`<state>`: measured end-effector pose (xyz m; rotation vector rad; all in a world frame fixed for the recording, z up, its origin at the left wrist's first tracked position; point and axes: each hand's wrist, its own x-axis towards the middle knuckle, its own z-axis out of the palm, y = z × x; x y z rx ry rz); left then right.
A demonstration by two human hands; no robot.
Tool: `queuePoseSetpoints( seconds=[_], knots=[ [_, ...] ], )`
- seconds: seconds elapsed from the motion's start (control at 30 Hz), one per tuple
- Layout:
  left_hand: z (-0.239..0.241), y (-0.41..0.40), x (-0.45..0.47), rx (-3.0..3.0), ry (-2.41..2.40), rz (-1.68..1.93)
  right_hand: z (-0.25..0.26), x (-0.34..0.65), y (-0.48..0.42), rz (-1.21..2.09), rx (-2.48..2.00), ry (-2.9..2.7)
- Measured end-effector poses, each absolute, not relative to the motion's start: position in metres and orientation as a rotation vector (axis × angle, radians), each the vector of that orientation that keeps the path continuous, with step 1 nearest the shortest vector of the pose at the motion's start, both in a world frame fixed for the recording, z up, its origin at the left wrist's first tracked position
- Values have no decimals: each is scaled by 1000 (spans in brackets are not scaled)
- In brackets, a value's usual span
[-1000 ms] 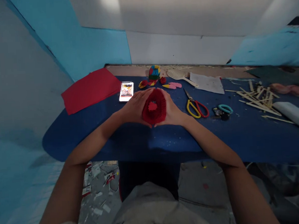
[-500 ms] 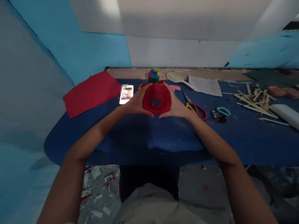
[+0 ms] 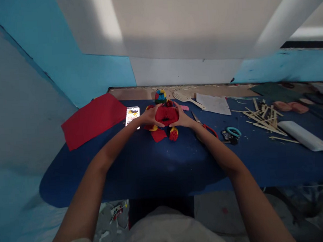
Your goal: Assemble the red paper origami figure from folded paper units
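Between my two hands is a round, hollow red piece with a ridged wall and a dark opening. My left hand curves around its left side, and my right hand grips its right side. Just behind it stands a small multicoloured piece in blue, yellow, red and green. Nearer to me lie a red and yellow piece and a flat red scrap. More red and yellow parts are partly hidden by my left hand. A lit phone lies left of my left hand.
Red sheets cover the table's left. To the right are red-handled scissors, a white hairbrush, a paper sheet, a teal ring with keys, a pile of thin sticks and a white power bank or adapter with a cable.
The hollow red piece has been tilted, so its opening looks narrower. Both hands stay on it. The red and yellow pieces and red scrap in front now show; the camera view has tipped upward.
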<state>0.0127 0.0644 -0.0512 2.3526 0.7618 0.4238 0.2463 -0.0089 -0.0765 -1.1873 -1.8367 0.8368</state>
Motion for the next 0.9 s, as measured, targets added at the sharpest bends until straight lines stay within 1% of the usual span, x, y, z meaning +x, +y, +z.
queuePoseSetpoints(
  seconds=[0.3, 0.47, 0.6, 0.7, 0.83, 0.9],
  knots=[
    [-43, 68, 11, 2394, 627, 288, -75, 257, -4, 859, -1213, -1955],
    [-36, 79, 3, 2518, 563, 309, -69, 266, -6, 904, -1230, -1943],
    [-16, 89, -28, 2619, 626, 431, -59, 283, -19, 923, -1213, -1835],
    [-11, 87, -65, 2702, 875, 657, -56, 300, -35, 746, -1189, -1756],
    [-41, 73, -110, 2682, 1233, 1035, -63, 313, -56, 575, -1286, -1596],
    [-63, 66, -124, 2643, 1329, 1078, -67, 313, -63, 539, -1286, -1523]
  ],
)
